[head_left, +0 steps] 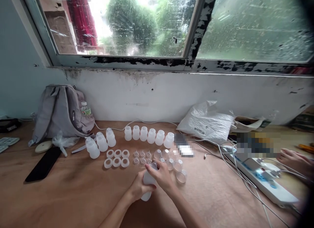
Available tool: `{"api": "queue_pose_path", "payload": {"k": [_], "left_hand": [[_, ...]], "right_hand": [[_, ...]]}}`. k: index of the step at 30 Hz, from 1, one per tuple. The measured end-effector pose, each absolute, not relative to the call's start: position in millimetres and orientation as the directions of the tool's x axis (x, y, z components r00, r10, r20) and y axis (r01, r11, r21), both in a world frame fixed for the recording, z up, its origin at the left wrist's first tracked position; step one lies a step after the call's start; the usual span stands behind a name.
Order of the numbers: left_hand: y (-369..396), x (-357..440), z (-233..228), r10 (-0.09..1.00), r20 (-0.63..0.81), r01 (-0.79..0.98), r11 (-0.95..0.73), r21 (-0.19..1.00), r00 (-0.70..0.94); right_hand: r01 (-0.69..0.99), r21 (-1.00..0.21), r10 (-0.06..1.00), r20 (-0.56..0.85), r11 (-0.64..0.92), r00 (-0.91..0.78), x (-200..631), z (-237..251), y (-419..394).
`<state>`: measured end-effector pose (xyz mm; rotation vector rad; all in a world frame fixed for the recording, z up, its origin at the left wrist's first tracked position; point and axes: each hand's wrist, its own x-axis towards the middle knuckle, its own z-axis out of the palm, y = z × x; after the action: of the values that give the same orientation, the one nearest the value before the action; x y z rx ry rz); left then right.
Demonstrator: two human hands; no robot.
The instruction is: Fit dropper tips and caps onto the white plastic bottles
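- We find the left hand (138,188) wrapped around the body of a white bottle (148,180), which it holds tilted just above the desk (73,195), near the front middle.
- We note the right hand (160,175) clasped over the top of that same bottle, fingers closed about its neck; whatever sits under the fingers is hidden from us.
- Just behind the hands lie six white rings (117,158) in two rows, and beside them a small group of clear nipples (142,157).
- To the right of those we see clear domed caps (177,167), some upright, one lying near the right hand.
- Further back stands a row of white bottles (148,135), with three more (100,143) set apart to the left.
- At the far left a grey backpack (61,111) leans on the wall, a black phone (44,163) flat before it.
- At the right edge another person's hand (295,161) rests near a white power strip (263,180) with cables.
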<state>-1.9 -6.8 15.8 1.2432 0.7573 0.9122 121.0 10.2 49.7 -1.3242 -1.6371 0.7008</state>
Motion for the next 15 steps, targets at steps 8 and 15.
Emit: {"api": "queue_pose_path", "payload": {"k": [8, 15], "left_hand": [[-14, -1, -17, 0.471, -0.02, -0.382, 0.739, 0.555, 0.882], [-7, -11, -22, 0.537, 0.136, -0.535, 0.717, 0.446, 0.833]], "right_hand": [[0.012, -0.989, 0.952, 0.139, 0.148, -0.274, 124, 48, 3], [-0.23, -0.971, 0.98, 0.105, 0.065, -0.167, 131, 41, 14]]}}
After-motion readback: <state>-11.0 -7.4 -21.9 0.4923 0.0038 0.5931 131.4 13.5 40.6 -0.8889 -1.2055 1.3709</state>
